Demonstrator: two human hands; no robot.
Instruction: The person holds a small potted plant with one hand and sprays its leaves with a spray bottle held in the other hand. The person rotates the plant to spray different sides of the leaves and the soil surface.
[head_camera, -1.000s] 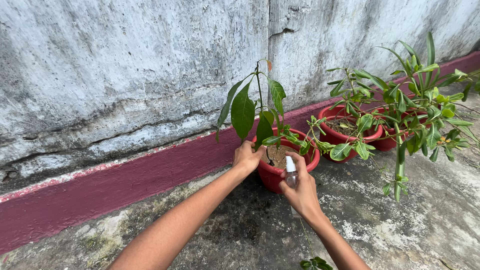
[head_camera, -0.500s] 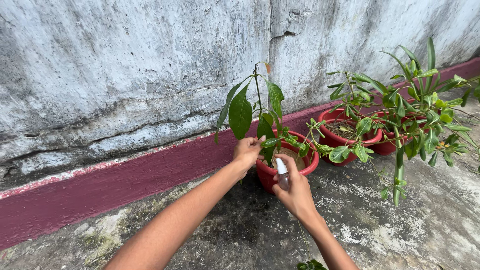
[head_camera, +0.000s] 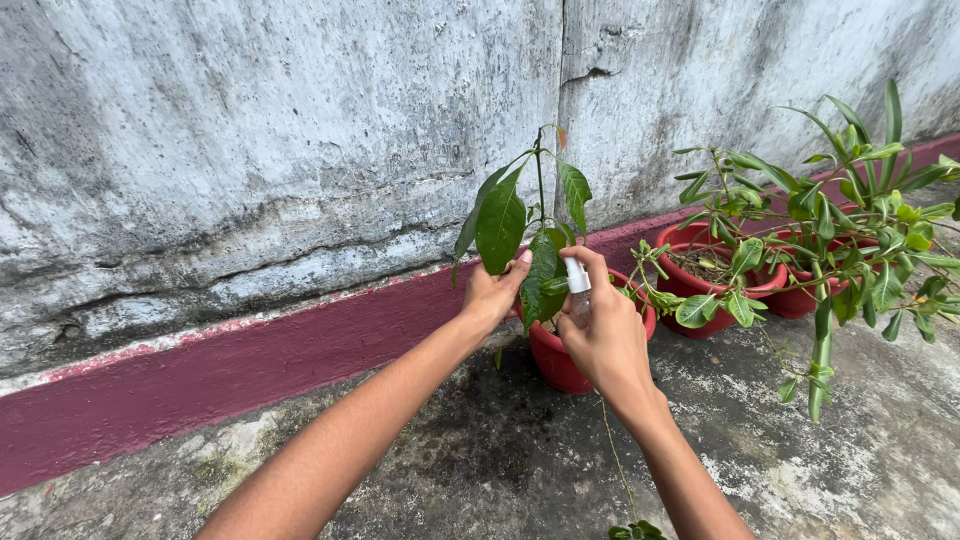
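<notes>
Here, a small spray bottle (head_camera: 577, 290) was gripped in the right hand (head_camera: 605, 335), at five o'clock from the sapling (head_camera: 535, 225) in its red pot (head_camera: 556, 358). A leaf (head_camera: 500, 228) was pinched by the left hand (head_camera: 492, 295). No wetness on the leaves could be made out; perhaps spraying remained undone.

Spray bottle (head_camera: 578, 290) in my right grip (head_camera: 605, 335): clear smooth plastic, white cap. Leaf (head_camera: 501, 228) at my left grip (head_camera: 493, 295): smooth, slightly glossy green. Pot (head_camera: 560, 362): red, smooth, matt, looks plastic. Wall (head_camera: 250, 150): rough weathered plaster, cracked, matt grey; maroon painted band (head_camera: 200, 370) below. Floor (head_camera: 480, 460): rough stained concrete.
</notes>
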